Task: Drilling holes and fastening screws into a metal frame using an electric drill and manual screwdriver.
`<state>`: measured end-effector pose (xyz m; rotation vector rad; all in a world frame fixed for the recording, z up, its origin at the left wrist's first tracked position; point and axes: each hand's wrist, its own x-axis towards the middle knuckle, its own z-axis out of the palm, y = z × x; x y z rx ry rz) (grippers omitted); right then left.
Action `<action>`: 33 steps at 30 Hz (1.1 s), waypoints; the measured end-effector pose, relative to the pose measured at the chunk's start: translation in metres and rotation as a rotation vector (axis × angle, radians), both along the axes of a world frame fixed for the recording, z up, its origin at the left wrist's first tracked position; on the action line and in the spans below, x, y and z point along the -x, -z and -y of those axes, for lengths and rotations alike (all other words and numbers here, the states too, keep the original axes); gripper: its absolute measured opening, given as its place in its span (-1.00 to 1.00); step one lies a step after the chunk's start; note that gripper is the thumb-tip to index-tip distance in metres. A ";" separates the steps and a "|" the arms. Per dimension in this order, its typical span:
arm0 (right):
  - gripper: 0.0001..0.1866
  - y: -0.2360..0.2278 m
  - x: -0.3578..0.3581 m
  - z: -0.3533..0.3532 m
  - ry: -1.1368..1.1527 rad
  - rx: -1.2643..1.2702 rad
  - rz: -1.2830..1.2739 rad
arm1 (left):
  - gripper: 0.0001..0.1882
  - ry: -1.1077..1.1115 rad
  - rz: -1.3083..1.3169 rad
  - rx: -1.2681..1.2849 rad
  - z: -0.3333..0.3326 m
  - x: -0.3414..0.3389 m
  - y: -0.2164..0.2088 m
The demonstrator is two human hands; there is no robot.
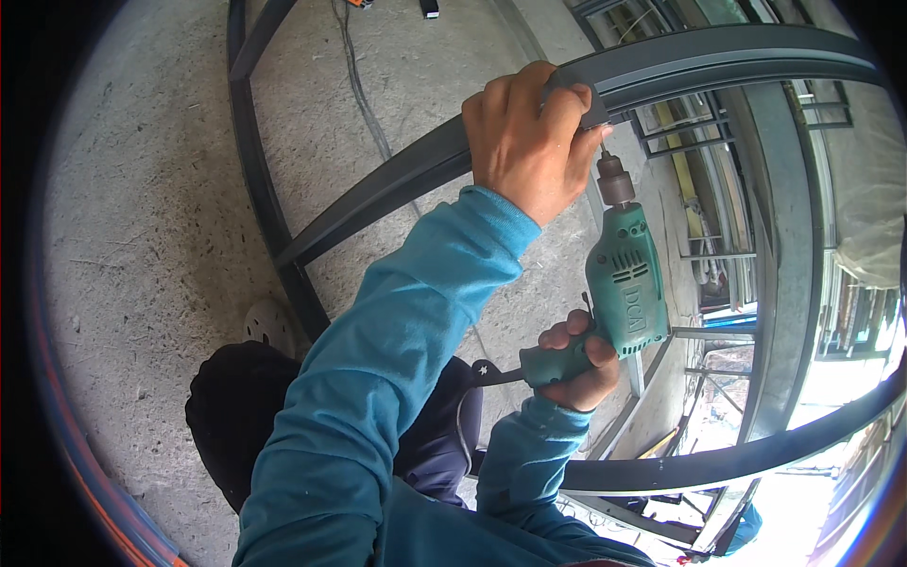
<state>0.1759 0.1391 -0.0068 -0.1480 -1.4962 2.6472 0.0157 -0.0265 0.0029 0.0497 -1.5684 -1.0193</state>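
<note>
My right hand (584, 364) is wrapped round the handle of a green power drill (627, 279). Its brown-grey chuck (614, 180) points up and away from me. A thin bit sticks out of the chuck, its tip at or very near the lower face of a small dark grey block (578, 93). With fingers curled over it, my left hand (529, 132) presses this block against a dark grey metal frame bar (737, 64). How the block meets the bar is partly hidden by my fingers. The drill's cord runs down from its handle past my knee.
More dark frame bars (260, 180) stand at the left, and another (690, 472) curves across below the drill. A loose cable (359, 90) lies on the concrete floor (151, 236). Racks of long profiles (723, 189) stand at the right beside a pale metal post (784, 217).
</note>
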 end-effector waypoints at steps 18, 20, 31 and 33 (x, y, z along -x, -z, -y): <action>-0.40 -0.009 -0.004 0.006 0.114 -0.107 -0.062 | -0.57 0.023 -0.037 0.087 0.004 -0.001 -0.005; -0.36 -0.017 -0.008 0.004 0.148 -0.067 -0.008 | -0.57 -0.008 -0.026 0.064 0.002 0.003 -0.008; -0.29 -0.047 -0.034 -0.007 0.312 -0.098 0.018 | -0.61 0.253 -0.280 0.146 0.008 0.007 -0.071; -0.29 -0.048 -0.037 0.001 0.330 -0.100 0.072 | -0.61 0.425 -0.364 0.148 -0.009 0.021 -0.123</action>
